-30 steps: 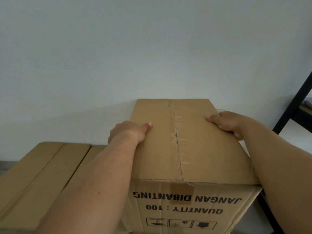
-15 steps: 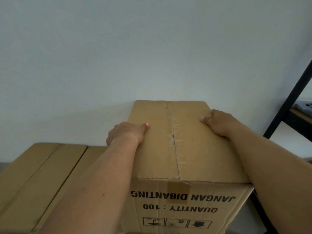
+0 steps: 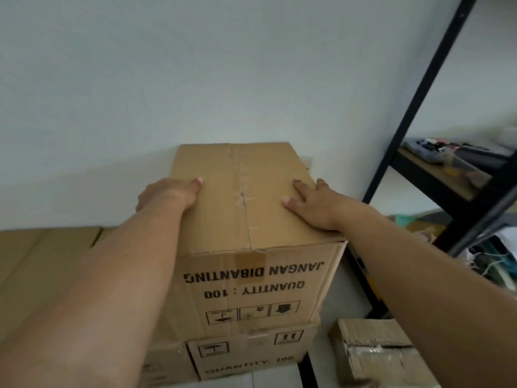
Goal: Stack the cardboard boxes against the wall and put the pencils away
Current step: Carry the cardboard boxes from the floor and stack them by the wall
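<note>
Hands apart on the upper box (image 3: 240, 197), which sits on a lower box (image 3: 251, 357), far end against the wall (image 3: 195, 79). The left hand (image 3: 167, 194) grips its left edge; the right hand (image 3: 316, 205) lies flat on top. We judge an uneven shove could skew it right, overhanging toward the rack (image 3: 414, 113). Pencils: none made out.

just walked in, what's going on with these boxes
A person is stacking boxes. The top box sits on a lower box, its far end at the wall. The left hand grips its left edge; the right hand rests flat on top. On the left, lower down, lie more boxes.
</note>
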